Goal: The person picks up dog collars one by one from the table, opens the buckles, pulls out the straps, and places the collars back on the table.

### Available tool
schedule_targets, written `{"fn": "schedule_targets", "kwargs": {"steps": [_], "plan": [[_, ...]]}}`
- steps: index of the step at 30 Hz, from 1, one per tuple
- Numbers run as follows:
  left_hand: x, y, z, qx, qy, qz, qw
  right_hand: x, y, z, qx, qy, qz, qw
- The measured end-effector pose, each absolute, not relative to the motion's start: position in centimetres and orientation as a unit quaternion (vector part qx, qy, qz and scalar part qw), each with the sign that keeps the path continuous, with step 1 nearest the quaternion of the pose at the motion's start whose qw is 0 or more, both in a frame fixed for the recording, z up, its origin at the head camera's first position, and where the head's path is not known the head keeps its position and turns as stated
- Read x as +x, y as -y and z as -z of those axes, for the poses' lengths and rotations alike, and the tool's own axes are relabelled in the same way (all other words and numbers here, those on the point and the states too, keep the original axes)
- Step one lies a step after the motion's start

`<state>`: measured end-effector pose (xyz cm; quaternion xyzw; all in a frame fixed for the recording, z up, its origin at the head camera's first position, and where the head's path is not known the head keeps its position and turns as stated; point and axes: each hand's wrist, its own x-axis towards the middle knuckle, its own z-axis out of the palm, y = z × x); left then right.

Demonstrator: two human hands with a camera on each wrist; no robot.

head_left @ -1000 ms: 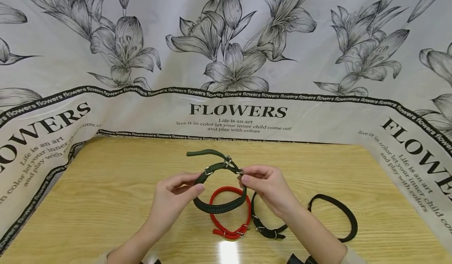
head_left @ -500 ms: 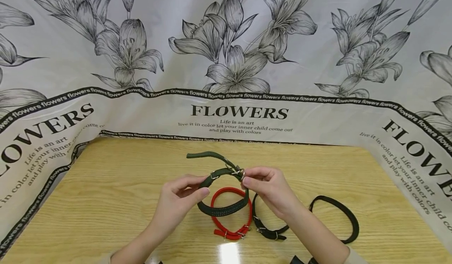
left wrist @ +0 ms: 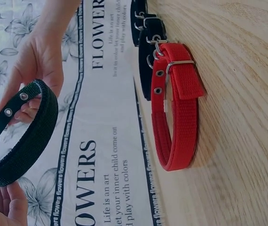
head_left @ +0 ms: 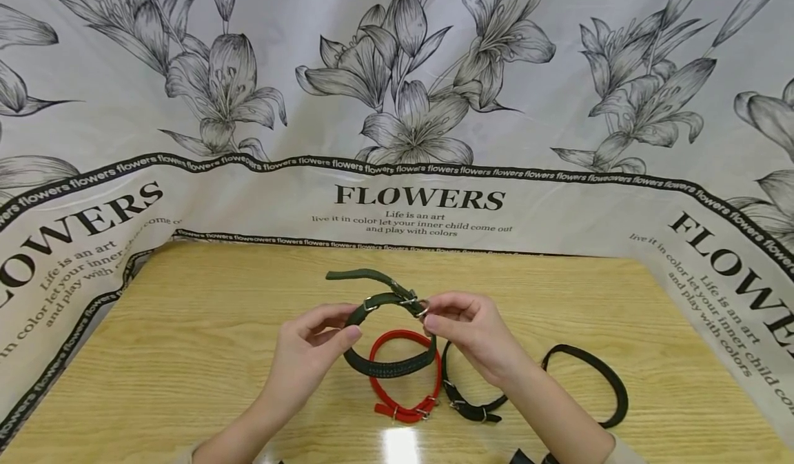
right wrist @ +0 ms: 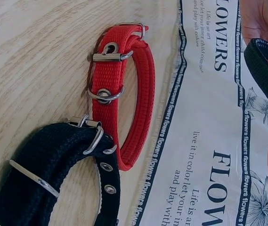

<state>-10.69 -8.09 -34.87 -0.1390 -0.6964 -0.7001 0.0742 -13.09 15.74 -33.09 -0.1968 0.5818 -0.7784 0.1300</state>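
Note:
Both hands hold a dark green collar (head_left: pixel 389 368) up over the table, in front of a red collar (head_left: pixel 404 333) as the head view sees it. My left hand (head_left: pixel 310 343) pinches the band's left side between thumb and fingers. On the other side, my right hand (head_left: pixel 474 333) pinches the collar by its metal D-ring (head_left: pixel 424 308), close to the buckle (head_left: pixel 407 301). The strap's loose end (head_left: pixel 353 274) sticks out to the left above the loop. Metal eyelets (left wrist: pixel 24 96) line the strap in the left wrist view.
The red collar lies buckled on the wooden table (head_left: pixel 186 354). Right of it are a black collar (head_left: pixel 474 411) and another black band (head_left: pixel 611 381), partly behind my right forearm. Dark objects (head_left: pixel 524 457) show at the front edge. A flower-printed cloth (head_left: pixel 409 209) closes off the back and sides.
The collar has turned slightly, so its buckle sits lower and further right, nearer my right fingers. Both hands keep their hold, shifting only a little. The collars on the table stay put.

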Motion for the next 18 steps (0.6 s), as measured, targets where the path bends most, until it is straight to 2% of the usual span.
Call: {"fn": "schedule_targets", "kwargs": {"steps": [10, 18], "plan": [[-11.0, 8.07, 35.01, -0.117, 0.687, 0.71, 0.094, -12.9, -16.06, 33.33, -0.223, -0.597, 0.758, 0.14], [-10.95, 7.95, 35.05, -0.124, 0.684, 0.714, 0.087, -13.05, -16.39, 33.13, -0.213, -0.621, 0.74, 0.146]]}}
